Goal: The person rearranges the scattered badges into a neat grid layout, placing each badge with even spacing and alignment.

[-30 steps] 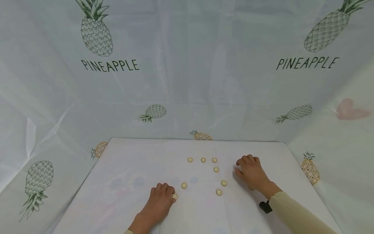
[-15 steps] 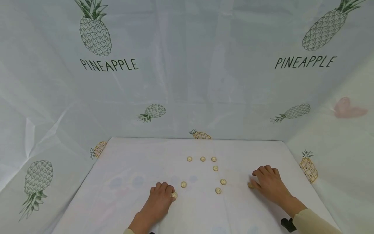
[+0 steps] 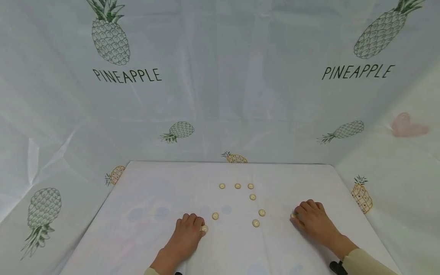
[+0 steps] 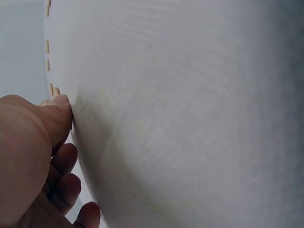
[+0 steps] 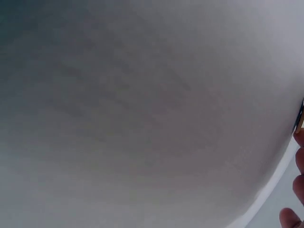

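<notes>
At the middle front of the white table, in the head view, my left hand [image 3: 187, 235] pinches a round cream-coloured wooden disc [image 3: 204, 229] between thumb and fingers. In the left wrist view the thumb [image 4: 57, 118] is pressed down over the tabletop, hiding most of that disc. Farther right, my right hand [image 3: 314, 221] holds another such disc [image 3: 293, 215] at its fingertips, low over the table. The right wrist view catches only the fingers and this disc's edge [image 5: 300, 124]. Beside the left hand lies one loose disc [image 3: 215, 216].
Several more discs lie between the hands: a back row of three around the middle disc [image 3: 238, 186], one disc [image 3: 252, 197] just in front, and a pair with its nearer disc [image 3: 256, 223]. Pineapple-printed cloth [image 3: 220, 95] surrounds the white tabletop [image 3: 137, 214].
My right hand has moved right and toward me, and a disc now shows at its fingertips, drawn slightly left over the last half second. The left hand stays on its disc.
</notes>
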{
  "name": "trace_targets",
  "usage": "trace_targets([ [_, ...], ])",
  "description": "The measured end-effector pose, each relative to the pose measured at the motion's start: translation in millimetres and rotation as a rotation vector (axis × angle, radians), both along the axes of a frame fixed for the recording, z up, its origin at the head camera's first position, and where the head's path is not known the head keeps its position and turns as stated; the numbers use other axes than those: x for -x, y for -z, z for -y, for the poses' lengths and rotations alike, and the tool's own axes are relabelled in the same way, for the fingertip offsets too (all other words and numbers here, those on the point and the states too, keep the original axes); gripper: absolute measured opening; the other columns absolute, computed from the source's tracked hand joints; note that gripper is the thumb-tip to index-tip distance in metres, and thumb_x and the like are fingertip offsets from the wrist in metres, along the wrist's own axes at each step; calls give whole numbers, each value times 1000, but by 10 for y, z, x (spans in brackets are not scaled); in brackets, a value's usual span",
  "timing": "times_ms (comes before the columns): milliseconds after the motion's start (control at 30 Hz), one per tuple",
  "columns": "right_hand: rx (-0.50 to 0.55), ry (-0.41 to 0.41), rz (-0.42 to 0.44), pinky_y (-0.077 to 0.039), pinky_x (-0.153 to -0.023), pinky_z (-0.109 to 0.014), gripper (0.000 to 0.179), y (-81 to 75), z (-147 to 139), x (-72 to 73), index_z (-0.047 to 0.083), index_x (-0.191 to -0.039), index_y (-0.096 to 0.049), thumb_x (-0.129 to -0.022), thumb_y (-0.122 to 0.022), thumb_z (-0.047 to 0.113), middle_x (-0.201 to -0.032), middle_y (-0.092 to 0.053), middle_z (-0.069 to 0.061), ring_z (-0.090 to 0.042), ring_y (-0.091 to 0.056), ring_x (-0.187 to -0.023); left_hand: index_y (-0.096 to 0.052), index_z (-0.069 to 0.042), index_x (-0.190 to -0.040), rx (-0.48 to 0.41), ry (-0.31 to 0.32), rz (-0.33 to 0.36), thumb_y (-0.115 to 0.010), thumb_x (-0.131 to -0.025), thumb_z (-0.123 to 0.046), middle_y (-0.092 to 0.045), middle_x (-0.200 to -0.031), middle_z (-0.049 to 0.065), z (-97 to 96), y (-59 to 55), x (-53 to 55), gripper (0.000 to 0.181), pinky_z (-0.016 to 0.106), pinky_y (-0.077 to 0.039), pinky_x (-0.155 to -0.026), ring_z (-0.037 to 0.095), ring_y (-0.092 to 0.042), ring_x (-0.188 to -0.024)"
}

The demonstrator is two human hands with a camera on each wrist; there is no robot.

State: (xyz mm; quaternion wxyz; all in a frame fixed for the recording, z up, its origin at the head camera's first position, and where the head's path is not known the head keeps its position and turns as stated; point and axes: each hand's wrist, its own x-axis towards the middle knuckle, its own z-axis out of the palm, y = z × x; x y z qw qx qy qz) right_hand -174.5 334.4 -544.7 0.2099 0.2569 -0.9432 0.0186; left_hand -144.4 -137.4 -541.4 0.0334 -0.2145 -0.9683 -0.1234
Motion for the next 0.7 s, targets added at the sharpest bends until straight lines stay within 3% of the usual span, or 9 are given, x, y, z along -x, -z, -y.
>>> trace_targets([
  [267,50,-77,38,-42,-83,-45,27,-19,25,21,19,-105,-73,-82,-85,9,-103,-64,5,-20,-54,-99,-62,-17,-107,-5,1,-13,-77,-96,-31,-56,-102,-4,-15,-2,0,23,34,-34,-77,14,-40,-93],
  [500,37,-10,35,-41,-85,-50,23,-6,-11,3,15,-105,-72,-87,-84,22,-104,-64,1,-26,-55,-102,-63,-17,-107,-11,-2,-16,-78,-96,-31,-57,-103,-4,-16,-2,-4,23,34,-34,-77,14,-40,-93],
  [700,25,-14,28,-42,-86,-51,23,8,-8,29,15,-101,-71,-86,-85,23,-103,-64,0,-27,-56,-101,-63,-17,-107,-15,-3,-18,-79,-95,-31,-57,-102,-5,-9,12,2,24,33,-33,-77,14,-40,-93],
])
